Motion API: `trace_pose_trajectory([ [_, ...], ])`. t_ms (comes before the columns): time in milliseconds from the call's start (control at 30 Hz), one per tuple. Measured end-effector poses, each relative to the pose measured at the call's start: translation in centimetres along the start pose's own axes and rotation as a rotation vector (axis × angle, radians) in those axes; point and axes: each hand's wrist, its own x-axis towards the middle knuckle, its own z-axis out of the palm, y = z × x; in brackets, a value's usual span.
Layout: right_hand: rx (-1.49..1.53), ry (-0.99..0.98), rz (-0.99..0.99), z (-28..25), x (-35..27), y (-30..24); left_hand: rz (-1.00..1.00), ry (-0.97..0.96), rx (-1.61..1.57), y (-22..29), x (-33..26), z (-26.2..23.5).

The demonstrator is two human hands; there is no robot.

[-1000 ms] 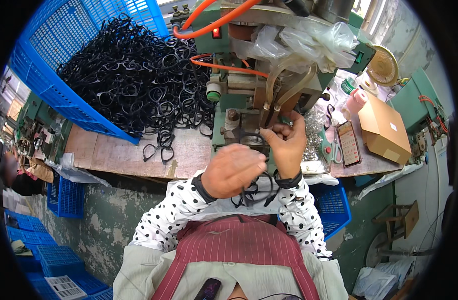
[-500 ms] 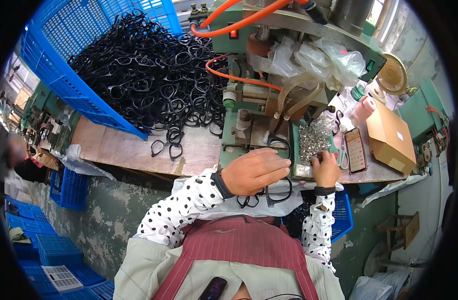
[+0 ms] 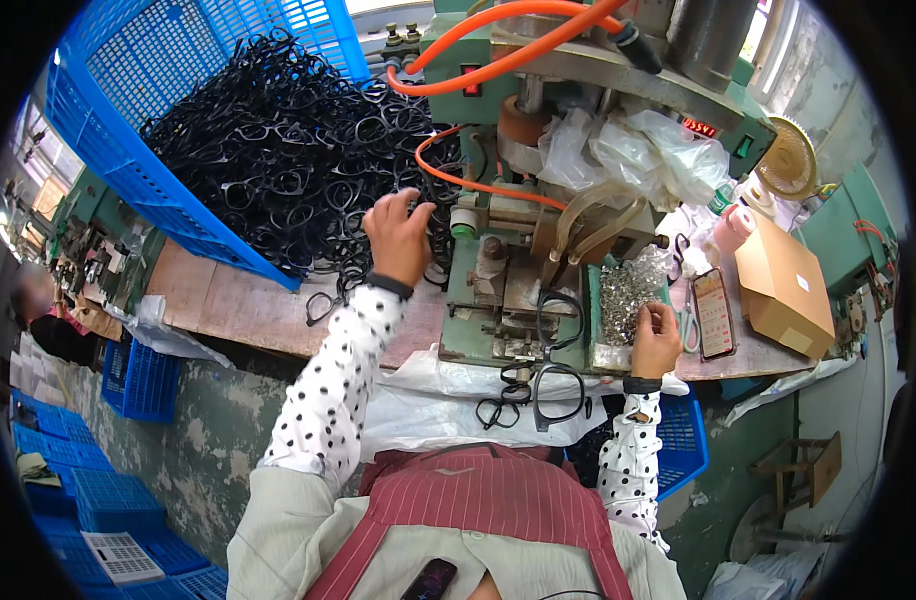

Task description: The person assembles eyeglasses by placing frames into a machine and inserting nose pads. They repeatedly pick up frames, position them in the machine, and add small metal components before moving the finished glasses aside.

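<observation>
My left hand (image 3: 398,240) is raised at the near right edge of a large heap of black eyeglass frames (image 3: 288,170). Its fingers are apart, and no frame shows in it. My right hand (image 3: 656,342) is at the edge of a green tray (image 3: 612,356) full of small shiny metal parts (image 3: 626,295). Thumb and fingertips there are pinched together; what lies between them is too small to make out. Between my hands, a black eyeglass frame (image 3: 558,395) rests on the near end of the machine's fixture (image 3: 513,290), one rim hanging over the table edge. More black frames (image 3: 503,408) lie beside it.
A tilted blue crate (image 3: 168,200) stands behind the heap. The green press (image 3: 458,75) with orange hoses (image 3: 508,12) and plastic bags (image 3: 628,150) rises ahead. A phone (image 3: 713,313), scissors (image 3: 689,328) and a cardboard box (image 3: 783,285) sit right of the tray.
My left hand has left the frame at the fixture and moved left and away, to the heap. The frame stays at the fixture. My right hand remains at the tray, fingers pinched.
</observation>
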Motion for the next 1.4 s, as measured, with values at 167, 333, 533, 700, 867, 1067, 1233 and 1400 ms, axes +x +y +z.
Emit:
trace_pose_trajectory([
  [167, -0.106, 0.013, 0.029, 0.3, 0.0, 1.0, -0.094, -0.633, 0.243, -5.5, -0.8, 5.4],
  [333, -0.166, 0.011, -0.041, 0.2, 0.3, 1.5, 0.014, -0.555, 0.027, -7.4, -3.0, 5.6],
  [533, -0.073, -0.077, 0.154, 0.0, 0.4, 1.5, 0.285, -0.597, -0.143, -8.8, -6.4, 0.0],
  [700, -0.170, -0.013, -0.105, 0.3, 0.3, 1.8, 0.141, -0.739, -0.382, -8.6, -4.1, -4.0],
  [867, 0.191, -0.190, 0.029, 0.5, 0.1, -2.3, -0.193, -0.744, -0.471, -7.4, -1.6, -6.7],
  [1067, 0.561, -0.432, 0.014, -0.9, -0.3, -9.9, 0.026, -0.357, -0.009, -4.0, -1.3, -8.3],
  [1233, 0.515, -0.454, -0.165, -0.9, -1.4, -12.9, -0.014, -0.198, -0.506, 1.3, 0.1, -11.3],
  [1400, 0.521, -0.347, -0.110, 1.5, -2.4, -13.6, -0.087, -0.021, -0.855, 7.9, 1.7, -13.5],
])
